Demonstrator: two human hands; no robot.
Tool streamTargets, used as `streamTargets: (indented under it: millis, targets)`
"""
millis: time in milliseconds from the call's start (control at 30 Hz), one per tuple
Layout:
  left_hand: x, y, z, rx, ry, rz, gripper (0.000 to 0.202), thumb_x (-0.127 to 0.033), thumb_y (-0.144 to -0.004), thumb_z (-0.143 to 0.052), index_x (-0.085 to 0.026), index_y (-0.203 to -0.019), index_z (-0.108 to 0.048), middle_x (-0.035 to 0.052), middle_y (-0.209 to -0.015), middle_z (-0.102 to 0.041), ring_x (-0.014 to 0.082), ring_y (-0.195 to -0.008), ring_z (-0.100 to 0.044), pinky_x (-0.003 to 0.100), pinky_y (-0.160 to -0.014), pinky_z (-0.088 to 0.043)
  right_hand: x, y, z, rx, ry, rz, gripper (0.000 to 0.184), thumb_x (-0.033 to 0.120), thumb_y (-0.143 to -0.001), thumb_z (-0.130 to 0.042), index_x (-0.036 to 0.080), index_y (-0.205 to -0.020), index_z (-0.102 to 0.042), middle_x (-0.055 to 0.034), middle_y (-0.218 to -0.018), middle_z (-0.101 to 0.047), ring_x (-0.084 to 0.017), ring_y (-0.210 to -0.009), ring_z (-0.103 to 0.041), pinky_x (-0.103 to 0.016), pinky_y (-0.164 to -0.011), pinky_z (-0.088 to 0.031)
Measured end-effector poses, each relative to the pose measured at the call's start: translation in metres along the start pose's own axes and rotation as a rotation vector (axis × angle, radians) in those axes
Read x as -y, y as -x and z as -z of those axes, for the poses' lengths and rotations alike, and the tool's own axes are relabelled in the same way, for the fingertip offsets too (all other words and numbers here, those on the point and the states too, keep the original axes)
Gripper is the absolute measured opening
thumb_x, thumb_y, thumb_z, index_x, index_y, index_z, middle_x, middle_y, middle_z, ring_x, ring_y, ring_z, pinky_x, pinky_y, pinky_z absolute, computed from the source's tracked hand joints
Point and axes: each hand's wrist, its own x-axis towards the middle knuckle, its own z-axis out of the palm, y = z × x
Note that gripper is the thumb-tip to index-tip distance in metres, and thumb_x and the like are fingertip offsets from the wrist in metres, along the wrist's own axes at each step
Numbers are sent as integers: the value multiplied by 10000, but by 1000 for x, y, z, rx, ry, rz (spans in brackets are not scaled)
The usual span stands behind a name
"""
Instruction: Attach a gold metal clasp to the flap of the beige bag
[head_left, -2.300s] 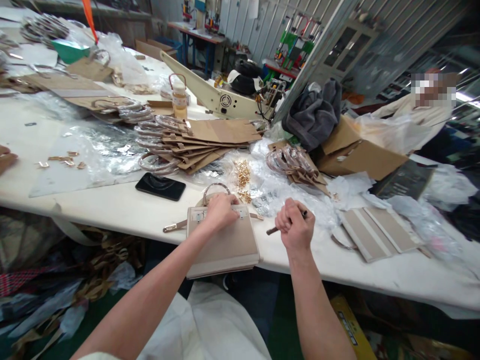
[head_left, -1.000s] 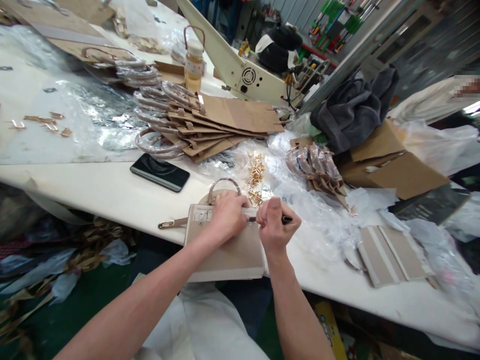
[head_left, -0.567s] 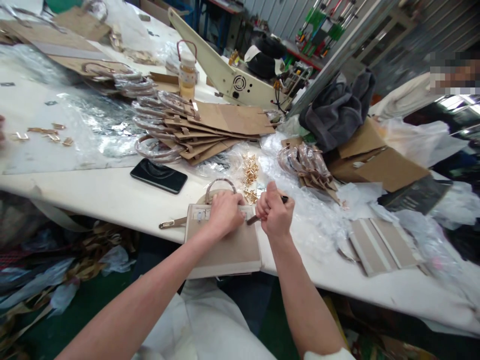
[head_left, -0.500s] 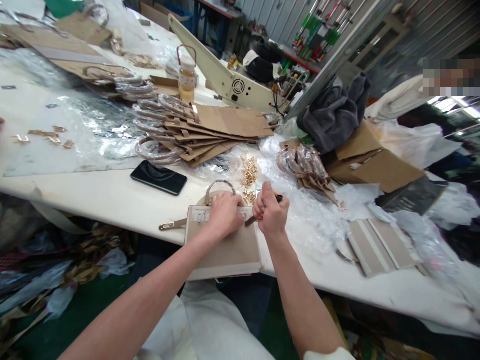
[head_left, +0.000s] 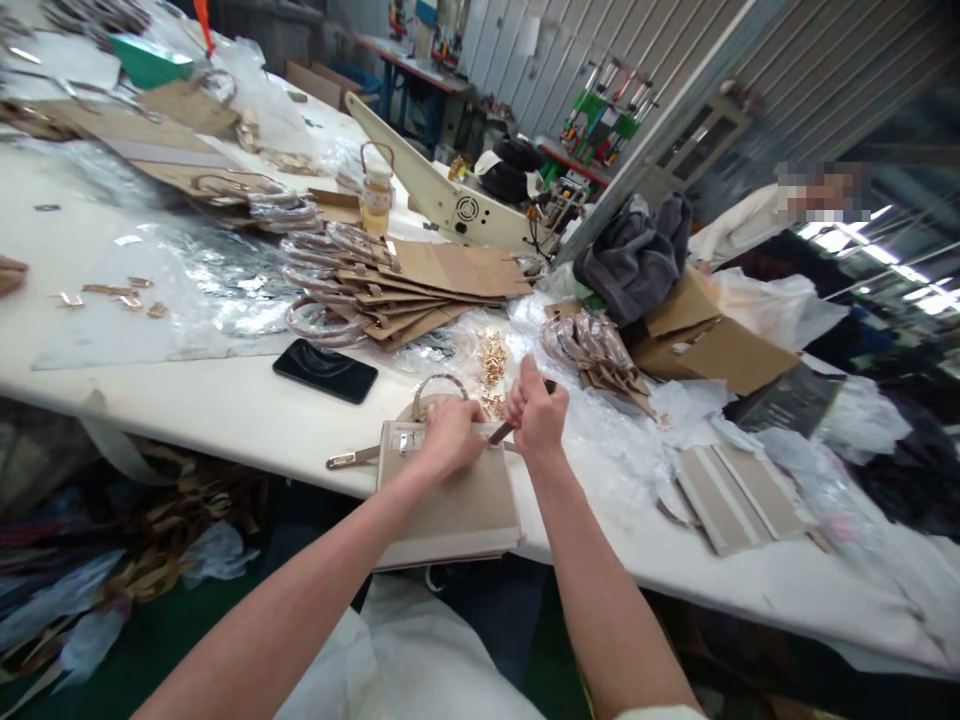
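"How far were you?"

"Seemingly midway: the bag (head_left: 461, 515) straddled the near edge of the surface (head_left: 247, 425), left plate (head_left: 407, 442) showing; your right hand (head_left: 538, 412) clenched a tool (head_left: 500, 432), your left hand (head_left: 452, 432), grip unclear, hid the rest."

I see the left hand (head_left: 452, 436), fingers on a beige bag (head_left: 450, 515), a dark tool (head_left: 500, 433) in the right hand (head_left: 538, 412) near them, gold clips (head_left: 492, 362) just beyond.

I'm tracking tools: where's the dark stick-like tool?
In the head view, just right of centre, the right hand grips the dark tool, its lower end near the left hand.
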Motion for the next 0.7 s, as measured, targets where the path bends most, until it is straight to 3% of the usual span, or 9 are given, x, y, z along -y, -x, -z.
streamTargets:
  millis: [100,333,533,700]
  targets:
    - [2,0,3,6,21,8,244,-219,-783,-748,-239,-1012,-829,109,-1145,-777,341,-1221,-639,485,-1077,-455,-3,26,1,-12,112,215,673,664,-965,-782,257,-576,-414,88,-475,-355,-87,-373,-335,-263,-348,-243]
    - [4,0,9,57,51,-3,327,-128,-770,-701,-250,-1026,-864,83,-1107,-827,321,-1179,-683,459,-1057,-486,-19,48,7,-3,365,385,640,591,-1059,-701,237,-572,-486,45,-518,-459,-115,-469,-441,-292,-474,-347]
    - [2,2,7,17,58,0,270,-118,-762,-722,-220,-970,-860,109,-1073,-825,320,-1133,-692,457,-1036,-501,2,11,3,-29,-16,158,718,712,-943,-780,264,-577,-355,107,-471,-303,-74,-359,-259,-252,-321,-197]
    - [2,2,6,-1,56,-7,314,-122,-767,-733,-234,-1029,-866,114,-1109,-824,337,-1172,-688,476,-1056,-495,6,-11,-10,-19,6,-5,718,695,-814,-897,265,-596,-365,120,-463,-306,-63,-354,-267,-225,-298,-172]
